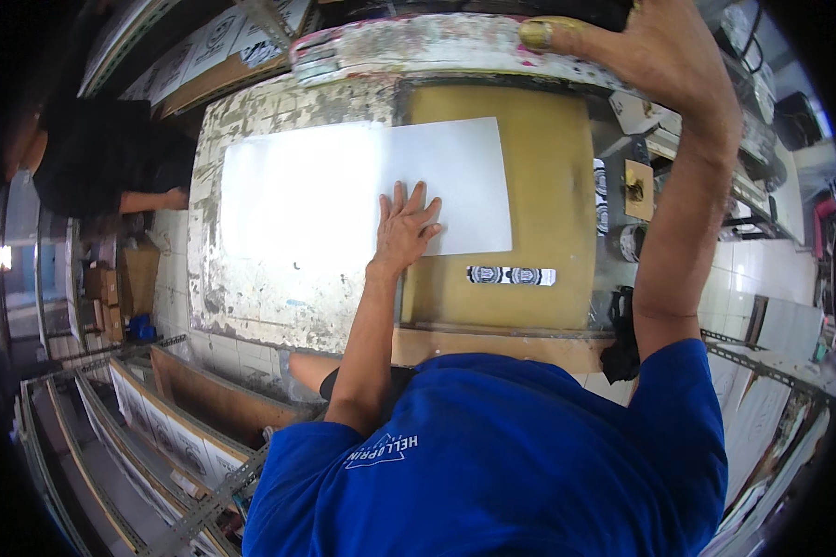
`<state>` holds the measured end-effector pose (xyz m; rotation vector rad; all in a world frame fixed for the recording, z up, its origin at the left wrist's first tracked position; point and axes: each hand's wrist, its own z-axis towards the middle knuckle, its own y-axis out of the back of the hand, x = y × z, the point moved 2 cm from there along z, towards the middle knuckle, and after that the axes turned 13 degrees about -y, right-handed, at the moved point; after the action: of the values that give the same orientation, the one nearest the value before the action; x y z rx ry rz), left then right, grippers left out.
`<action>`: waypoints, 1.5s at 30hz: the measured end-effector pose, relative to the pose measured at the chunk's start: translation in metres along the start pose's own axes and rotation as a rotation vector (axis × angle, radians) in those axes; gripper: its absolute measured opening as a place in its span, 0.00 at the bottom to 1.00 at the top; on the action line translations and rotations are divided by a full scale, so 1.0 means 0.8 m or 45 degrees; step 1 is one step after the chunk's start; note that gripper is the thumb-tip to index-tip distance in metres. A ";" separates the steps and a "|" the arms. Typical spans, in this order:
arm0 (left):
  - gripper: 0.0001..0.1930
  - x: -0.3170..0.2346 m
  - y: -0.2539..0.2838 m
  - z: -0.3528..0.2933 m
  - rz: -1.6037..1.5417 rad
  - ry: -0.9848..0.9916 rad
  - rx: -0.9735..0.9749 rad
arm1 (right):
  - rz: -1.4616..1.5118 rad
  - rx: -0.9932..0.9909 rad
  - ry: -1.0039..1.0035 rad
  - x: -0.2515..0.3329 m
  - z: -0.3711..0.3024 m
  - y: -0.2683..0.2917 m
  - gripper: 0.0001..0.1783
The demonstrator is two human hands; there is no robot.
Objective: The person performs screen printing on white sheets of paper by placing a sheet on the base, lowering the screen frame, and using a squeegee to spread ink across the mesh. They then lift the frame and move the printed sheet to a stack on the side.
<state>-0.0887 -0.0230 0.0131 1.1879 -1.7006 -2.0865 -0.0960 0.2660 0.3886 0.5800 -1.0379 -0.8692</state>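
A white sheet of paper (325,190) lies flat on a worn, paint-stained printing table (251,306), partly over a mustard-yellow pad (548,186). My left hand (405,226) rests flat on the sheet's lower right part, fingers spread. My right hand (655,51) reaches up and grips the edge of a raised, paint-smeared screen frame (418,42) hinged at the far side of the table. A narrow black-and-white printed strip (511,276) lies on the yellow pad just below the sheet.
Another person in dark clothes (102,158) works at the far left. Metal racks holding printed sheets (158,436) stand at the lower left. Small items and a dark cloth (622,325) sit to the right of the table, and more printed sheets (771,408) lie at the lower right.
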 end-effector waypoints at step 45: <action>0.39 -0.147 0.016 0.061 -0.705 -0.396 -0.699 | -0.176 -0.075 -0.016 -0.003 -0.050 -0.013 0.33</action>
<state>-0.0491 0.0796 0.0782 1.2852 -0.8081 -2.9283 -0.0636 0.2633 0.3630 0.6022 -0.9886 -1.0224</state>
